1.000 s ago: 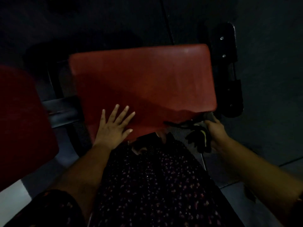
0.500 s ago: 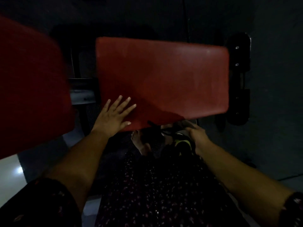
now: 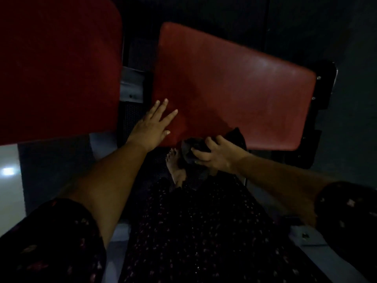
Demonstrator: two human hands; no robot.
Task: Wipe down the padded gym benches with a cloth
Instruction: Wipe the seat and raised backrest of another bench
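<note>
A red padded bench seat point(image 3: 234, 86) fills the middle of the dim head view. My left hand point(image 3: 152, 127) lies flat with straight fingers on the seat's near left corner. My right hand point(image 3: 214, 153) grips a dark bunched cloth point(image 3: 193, 147) against the seat's near edge, a corner of the cloth lying up on the pad. A second red pad point(image 3: 57, 64) stands at the left, apart from both hands.
A black metal frame bracket point(image 3: 320, 111) runs along the seat's right side. Grey frame metal point(image 3: 131, 86) shows in the gap between the two pads. My bare foot point(image 3: 176, 164) stands on the dark floor below the seat edge. A pale floor patch point(image 3: 10, 170) lies far left.
My right hand has brought the cloth from below the seat's right front up onto the near edge, further left. The view has swung right; my left hand stays flat on the pad.
</note>
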